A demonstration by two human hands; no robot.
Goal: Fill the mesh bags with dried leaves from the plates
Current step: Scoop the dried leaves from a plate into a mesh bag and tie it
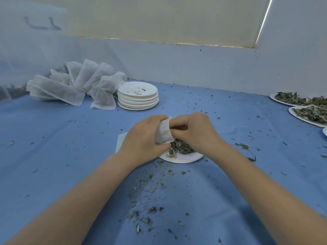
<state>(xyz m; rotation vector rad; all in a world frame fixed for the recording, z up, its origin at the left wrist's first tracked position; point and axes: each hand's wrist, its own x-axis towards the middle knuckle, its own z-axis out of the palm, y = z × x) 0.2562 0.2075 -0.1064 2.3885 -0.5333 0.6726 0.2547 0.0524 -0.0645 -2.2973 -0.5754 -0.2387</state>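
- Head view: a blue tablecloth (53,138) covers the table, littered with leaf crumbs.
- Far left, a heap of white mesh bags (74,84); what they hold is hard to make out.
- Beside the heap, a stack of empty paper plates (137,96), a few crumbs on the top one.
- At the right edge, plates of dried leaves (299,100), partly cut off.
- At centre, a paper plate (182,158) with dried leaves (180,148), half hidden by the hands.
- Left hand (141,138) curls around a small mesh bag (163,132) above that plate.
- Right hand (194,129), fingers bent, pinches the bag's mouth; its fingertips are hidden.
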